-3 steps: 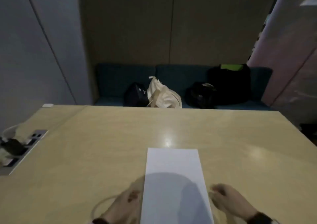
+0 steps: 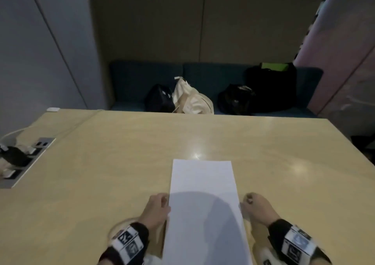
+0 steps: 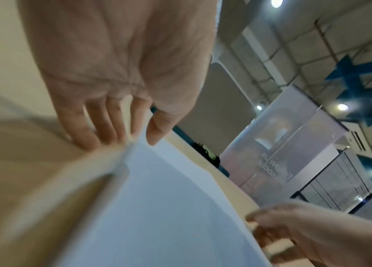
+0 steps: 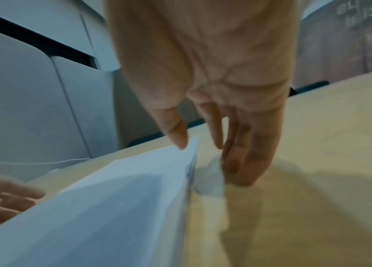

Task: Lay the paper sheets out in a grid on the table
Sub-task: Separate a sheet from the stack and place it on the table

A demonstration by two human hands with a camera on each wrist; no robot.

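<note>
Both hands, left hand [image 2: 157,209] and right hand [image 2: 258,209], pinch the paper stack's [image 2: 203,193] side edges, probably to lift sheets off the surface [image 2: 101,183].

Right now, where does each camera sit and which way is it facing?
Head: on the person's head, looking forward and down at the table, paper stack, both wrists.
Left wrist: along the left hand at the stack's left edge.
Right wrist: along the right hand at its right edge.
Shared: all show the stack; each wrist view also shows the opposite hand.
</note>
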